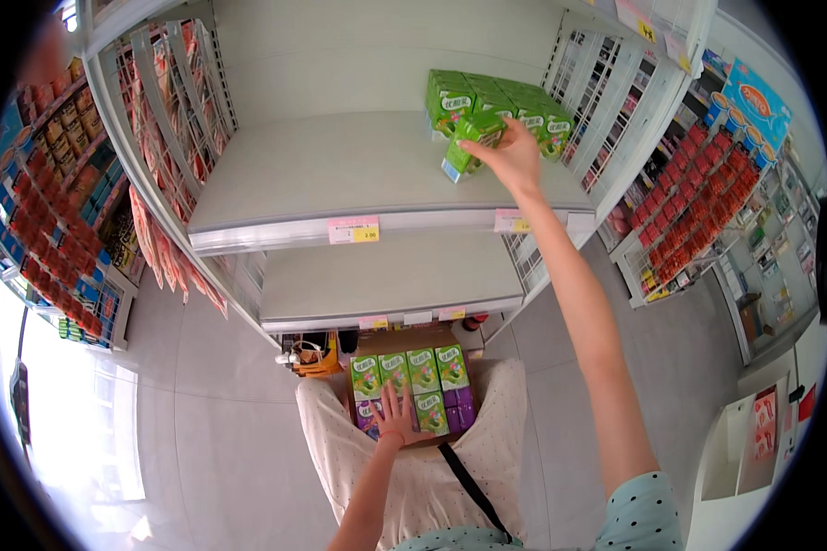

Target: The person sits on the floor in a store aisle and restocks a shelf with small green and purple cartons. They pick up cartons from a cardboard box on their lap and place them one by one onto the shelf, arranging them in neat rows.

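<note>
My right hand (pixel 517 155) grips a green drink carton (pixel 470 143), which it holds tilted over the upper shelf (pixel 317 162). Just behind that carton, a block of matching green cartons (pixel 455 103) stands in rows at the shelf's right end. Low between my knees sits an open cardboard box (pixel 403 339) packed with green cartons (pixel 422 368) and purple cartons (pixel 459 406). Spread flat, my left hand (pixel 394 417) rests on the cartons in the box, its fingers apart. It covers part of the front row.
A lower shelf (pixel 393 275) lies under the upper one, both with price tags (pixel 353 231) along their front edges. Wire side panels (pixel 596 103) bound the unit. Racks of red packets (pixel 696 200) stand to the right, with more red packets (pixel 52 241) to the left.
</note>
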`<state>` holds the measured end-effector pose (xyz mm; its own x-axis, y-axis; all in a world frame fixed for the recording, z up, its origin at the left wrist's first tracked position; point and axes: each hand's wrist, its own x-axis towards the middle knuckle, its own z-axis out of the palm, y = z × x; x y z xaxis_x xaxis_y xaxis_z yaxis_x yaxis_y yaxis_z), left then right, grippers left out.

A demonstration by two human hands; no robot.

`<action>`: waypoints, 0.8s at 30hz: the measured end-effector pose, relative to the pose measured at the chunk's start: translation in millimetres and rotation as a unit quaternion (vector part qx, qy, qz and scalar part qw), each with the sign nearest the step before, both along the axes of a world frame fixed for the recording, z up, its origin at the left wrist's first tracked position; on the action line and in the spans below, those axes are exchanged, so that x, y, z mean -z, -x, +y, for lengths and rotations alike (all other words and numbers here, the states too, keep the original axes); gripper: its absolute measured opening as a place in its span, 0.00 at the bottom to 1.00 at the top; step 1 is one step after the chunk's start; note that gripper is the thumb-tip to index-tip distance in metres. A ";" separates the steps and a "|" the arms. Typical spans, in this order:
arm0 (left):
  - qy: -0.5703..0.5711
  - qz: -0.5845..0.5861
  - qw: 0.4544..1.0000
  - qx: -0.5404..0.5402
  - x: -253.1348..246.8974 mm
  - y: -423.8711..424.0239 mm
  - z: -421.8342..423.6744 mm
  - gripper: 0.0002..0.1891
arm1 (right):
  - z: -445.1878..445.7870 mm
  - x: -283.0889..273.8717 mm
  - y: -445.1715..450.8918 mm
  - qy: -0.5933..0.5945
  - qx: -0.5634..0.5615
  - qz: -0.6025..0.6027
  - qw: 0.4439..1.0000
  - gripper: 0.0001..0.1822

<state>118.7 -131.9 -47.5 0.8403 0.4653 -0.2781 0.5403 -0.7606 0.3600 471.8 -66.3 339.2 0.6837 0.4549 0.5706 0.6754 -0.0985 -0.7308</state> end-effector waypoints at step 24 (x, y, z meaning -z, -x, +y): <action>0.012 0.012 1.000 0.012 -3.7 -5.4 -0.5 0.72 | 54.4 7.8 -11.5 0.223 0.177 -0.238 0.928 0.38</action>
<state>124.1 -132.4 -43.8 0.8446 0.4378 -0.3082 0.5300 -0.7654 0.3650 483.3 -11.9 331.3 0.5541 0.5132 0.6554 0.7787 -0.5980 -0.1900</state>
